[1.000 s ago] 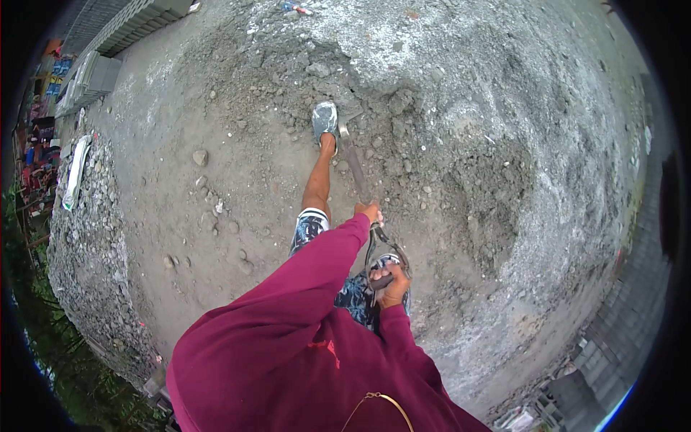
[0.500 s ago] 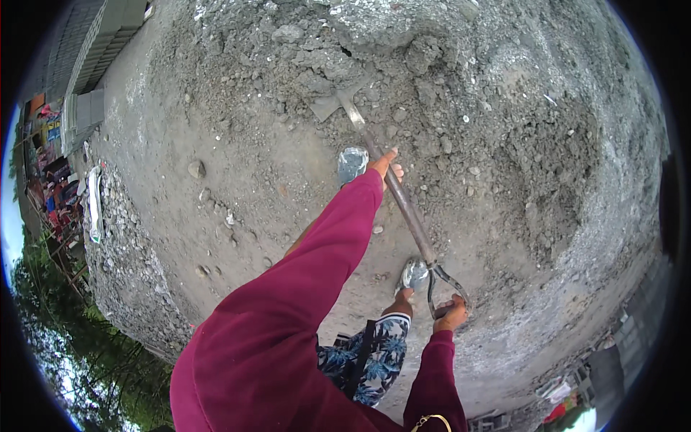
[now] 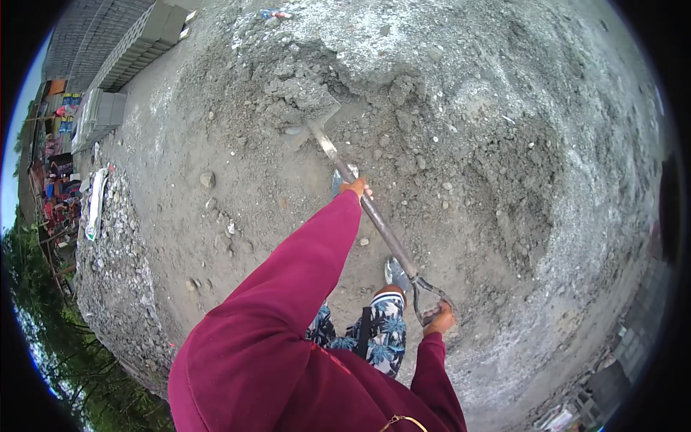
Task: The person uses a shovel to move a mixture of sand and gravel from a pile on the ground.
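Observation:
A shovel [image 3: 386, 234] slants across the middle, its blade at the far end and its forked handle near me. Partway down the shaft, my left hand [image 3: 355, 189] is wrapped round it. My right hand [image 3: 440, 317] is closed on the grip at the handle's end. Grey, lumpy soil [image 3: 299, 101] heaps on the blade and hides most of it; only a metal corner and edge show. Behind the blade the loose ground has a dug-out hollow [image 3: 360, 108].
My shoes stand under the shaft. Stones [image 3: 208, 179] dot the packed ground to the left. Stacked grey blocks [image 3: 137, 45] rise at the far left, with a white strip-like object [image 3: 96, 204] on gravel nearer. Rough, broken soil [image 3: 504, 194] spreads to the right.
The shovel blade has moved left and now carries a heap of soil, where it was partly bare against the bank. Both hands have shifted slightly left with the shovel.

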